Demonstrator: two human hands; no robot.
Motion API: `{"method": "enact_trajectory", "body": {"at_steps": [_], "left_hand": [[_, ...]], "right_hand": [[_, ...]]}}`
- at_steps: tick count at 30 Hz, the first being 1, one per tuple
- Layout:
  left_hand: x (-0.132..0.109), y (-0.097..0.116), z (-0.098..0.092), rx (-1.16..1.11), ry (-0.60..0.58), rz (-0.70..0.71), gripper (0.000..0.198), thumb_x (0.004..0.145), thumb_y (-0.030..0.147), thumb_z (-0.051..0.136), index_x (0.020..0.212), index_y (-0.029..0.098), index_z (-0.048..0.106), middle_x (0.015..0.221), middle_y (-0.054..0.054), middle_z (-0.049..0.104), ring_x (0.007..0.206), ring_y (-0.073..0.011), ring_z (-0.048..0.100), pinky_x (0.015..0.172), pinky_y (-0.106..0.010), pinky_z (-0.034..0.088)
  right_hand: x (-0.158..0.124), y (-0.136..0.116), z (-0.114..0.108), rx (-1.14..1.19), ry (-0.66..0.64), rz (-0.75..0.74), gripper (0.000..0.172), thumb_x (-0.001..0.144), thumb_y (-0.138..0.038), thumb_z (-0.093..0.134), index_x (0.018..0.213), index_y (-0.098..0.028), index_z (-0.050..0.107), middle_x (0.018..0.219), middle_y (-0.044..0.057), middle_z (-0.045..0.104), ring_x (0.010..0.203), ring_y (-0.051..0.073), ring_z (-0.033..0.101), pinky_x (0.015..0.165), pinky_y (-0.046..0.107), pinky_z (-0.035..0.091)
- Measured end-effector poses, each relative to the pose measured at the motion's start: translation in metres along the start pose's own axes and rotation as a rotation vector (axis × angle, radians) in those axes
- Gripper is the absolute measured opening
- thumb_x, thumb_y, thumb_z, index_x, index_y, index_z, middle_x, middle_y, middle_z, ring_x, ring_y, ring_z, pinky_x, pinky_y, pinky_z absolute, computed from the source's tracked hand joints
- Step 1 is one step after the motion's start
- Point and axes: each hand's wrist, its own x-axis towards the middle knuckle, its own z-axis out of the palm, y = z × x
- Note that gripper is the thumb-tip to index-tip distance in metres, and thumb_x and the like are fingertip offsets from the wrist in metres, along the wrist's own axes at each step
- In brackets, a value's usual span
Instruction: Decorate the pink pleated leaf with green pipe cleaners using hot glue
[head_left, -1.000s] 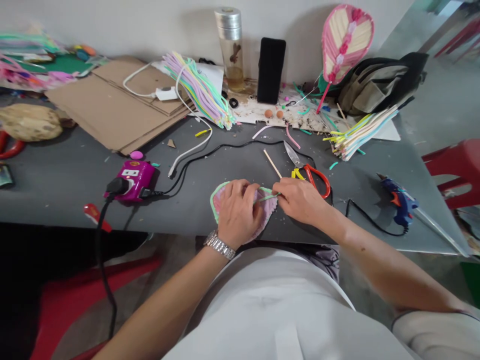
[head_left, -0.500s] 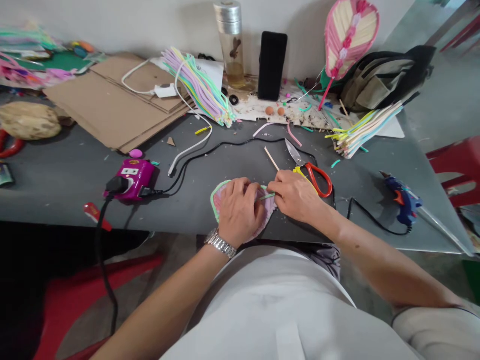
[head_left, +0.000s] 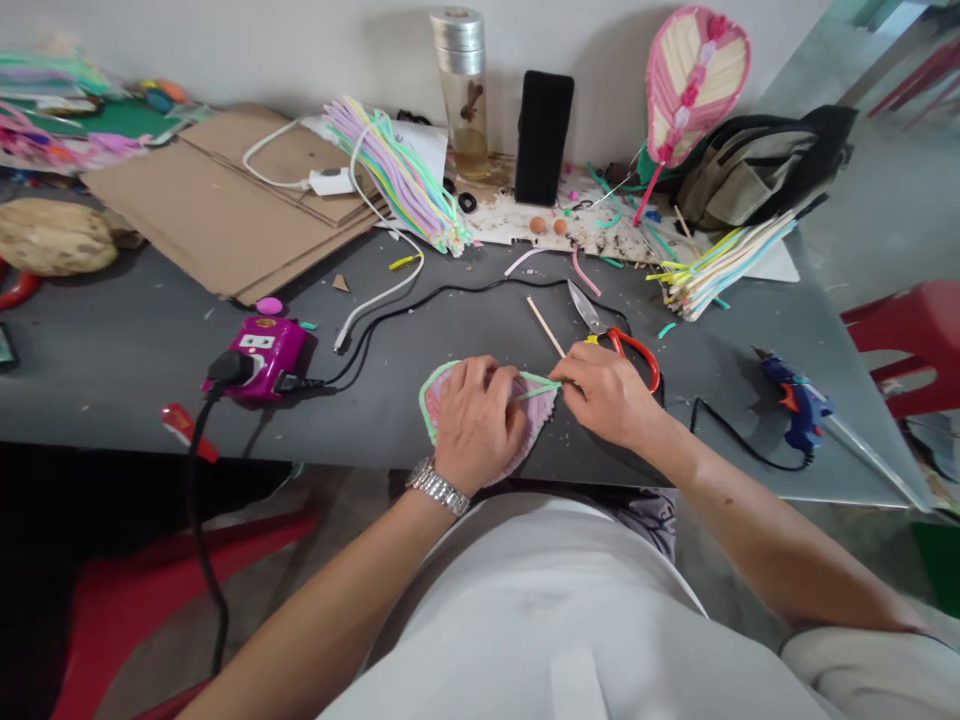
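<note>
A: ok so what's actually changed here? on that long smooth grey bench i mean

B: not loads tbh. The flat brown cardboard sheets haven't been touched. The thing being worked on, a flat pink-and-lilac fuzzy piece with a mint-green edge, is still lying on the bench to the right of the cardboard and closer to the person.

A: and the hands?

B: left hand hasn't budged, palm down over the piece with the fingers a bit spread. Can't tell if the tips grip or just press. Right hand is the mover: it's slid slightly outward, further right of the cardboard, fingers pinched narrow. The red-handled metal scissors, also right of the cardboard, are just lying there near that hand.

A: pinched on what?

B: a thin mint-green fuzzy strip. More of it shows between the hands now. My read: left is steadying, right is pulling the strip straight along the edge, so the edging looks unfinished.
</note>
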Motion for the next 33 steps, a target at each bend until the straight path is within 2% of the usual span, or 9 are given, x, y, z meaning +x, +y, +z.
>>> {"method": "enact_trajectory", "body": {"at_steps": [12,15,17,21,26,29,33], "left_hand": [[0.0,0.001,0.001,0.013,-0.01,-0.026,0.03,0.087,0.023,0.055,0.114,0.017,0.064,0.116,-0.015,0.058,0.107,-0.0325,0.051,0.094,-0.05,0.044],[-0.001,0.0,0.001,-0.007,0.034,-0.023,0.031,0.086,0.023,0.058,0.116,0.018,0.064,0.117,-0.014,0.061,0.108,-0.0319,0.053,0.095,-0.05,0.046],[-0.002,-0.001,0.0,-0.084,0.119,-0.02,0.032,0.087,0.023,0.058,0.119,0.019,0.063,0.118,-0.013,0.062,0.111,-0.0302,0.056,0.097,-0.049,0.047],[-0.006,-0.002,-0.008,-0.321,0.379,-0.025,0.028,0.089,0.02,0.057,0.116,0.02,0.064,0.121,-0.012,0.063,0.116,-0.0262,0.06,0.102,-0.046,0.05],[-0.01,-0.006,-0.033,-0.53,0.57,-0.127,0.02,0.089,0.017,0.059,0.106,0.019,0.068,0.116,-0.01,0.068,0.115,-0.0241,0.065,0.101,-0.044,0.053],[-0.015,-0.019,-0.05,-0.644,0.664,-0.23,0.017,0.087,0.02,0.064,0.103,0.019,0.071,0.115,-0.009,0.071,0.112,-0.023,0.068,0.096,-0.039,0.055],[-0.028,-0.05,-0.067,-0.676,0.815,-0.409,0.02,0.083,0.024,0.07,0.102,0.021,0.073,0.11,-0.006,0.075,0.104,-0.0212,0.07,0.091,-0.036,0.057]], "right_hand": [[0.009,-0.009,-0.004,-0.165,-0.167,-0.017,0.025,0.086,-0.005,0.049,0.085,-0.015,0.072,0.086,0.008,0.061,0.08,0.019,0.051,0.074,0.032,0.032],[0.008,-0.005,-0.009,-0.187,-0.148,-0.054,0.023,0.087,-0.006,0.051,0.088,-0.016,0.072,0.09,0.008,0.062,0.082,0.02,0.05,0.074,0.032,0.031],[0.005,0.001,-0.011,-0.196,-0.099,-0.063,0.022,0.091,-0.01,0.052,0.091,-0.017,0.073,0.095,0.009,0.064,0.086,0.02,0.051,0.075,0.033,0.03],[-0.003,0.009,-0.009,-0.294,-0.058,-0.11,0.02,0.097,-0.017,0.053,0.093,-0.018,0.072,0.095,0.009,0.067,0.095,0.024,0.05,0.08,0.036,0.027],[-0.005,0.012,-0.002,-0.349,-0.028,-0.133,0.023,0.099,-0.017,0.049,0.092,-0.018,0.071,0.097,0.01,0.068,0.097,0.024,0.049,0.083,0.038,0.026],[-0.003,0.012,0.0,-0.324,-0.012,-0.145,0.025,0.099,-0.014,0.047,0.088,-0.017,0.069,0.097,0.011,0.069,0.097,0.024,0.051,0.085,0.037,0.028],[-0.004,0.014,-0.002,-0.181,0.028,-0.182,0.028,0.099,-0.011,0.043,0.087,-0.016,0.067,0.088,0.009,0.07,0.088,0.021,0.056,0.088,0.036,0.033]]}}
